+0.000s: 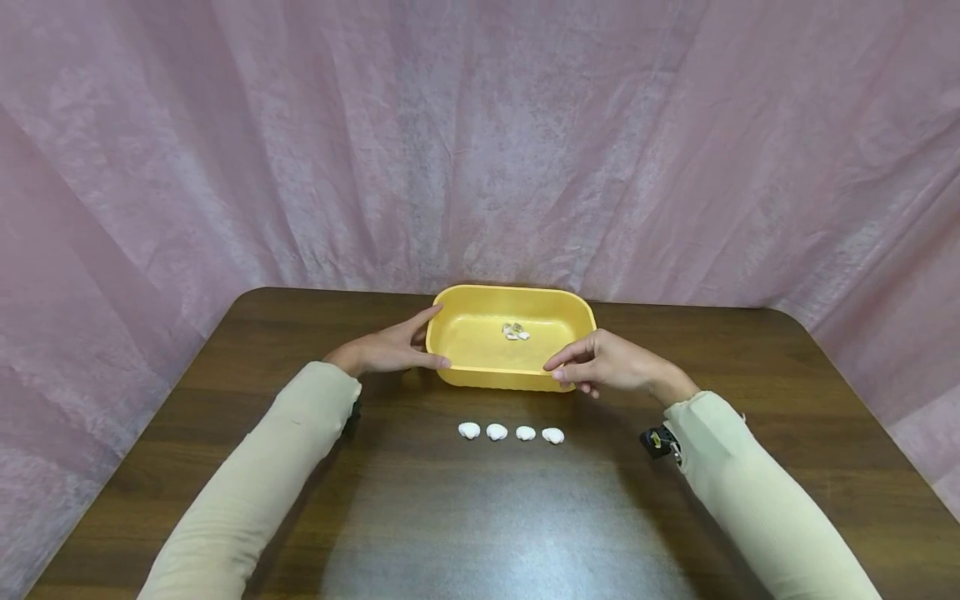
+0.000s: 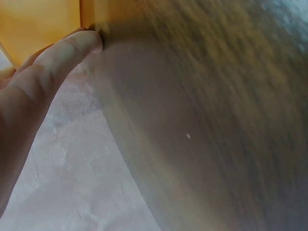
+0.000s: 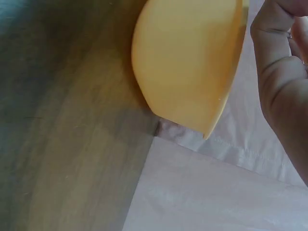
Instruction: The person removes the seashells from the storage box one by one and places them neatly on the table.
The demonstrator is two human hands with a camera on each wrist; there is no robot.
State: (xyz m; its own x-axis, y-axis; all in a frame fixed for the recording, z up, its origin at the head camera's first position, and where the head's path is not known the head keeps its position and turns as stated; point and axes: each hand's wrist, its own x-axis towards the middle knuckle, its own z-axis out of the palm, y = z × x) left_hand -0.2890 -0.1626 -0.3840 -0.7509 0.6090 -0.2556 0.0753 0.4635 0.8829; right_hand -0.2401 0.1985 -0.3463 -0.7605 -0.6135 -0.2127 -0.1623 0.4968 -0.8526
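A yellow plastic basin (image 1: 498, 380) stands toward the back of the table. My left hand (image 1: 390, 345) holds its left end, thumb at the front corner and fingers spread along the side. In the left wrist view, one outstretched finger touches the basin wall (image 2: 38, 26). My right hand (image 1: 613, 363) hovers at the front right rim, thumb and forefinger close together; whether they pinch something is unclear. In the right wrist view that hand's fingers are bent beside the basin. A small cluster of white and clear pieces (image 1: 515, 332) lies inside the basin.
Several white seashells (image 1: 497, 432) lie in a row on the brown wooden table (image 1: 420, 517), in front of the basin. A pink curtain (image 1: 480, 150) hangs right behind the table's back edge.
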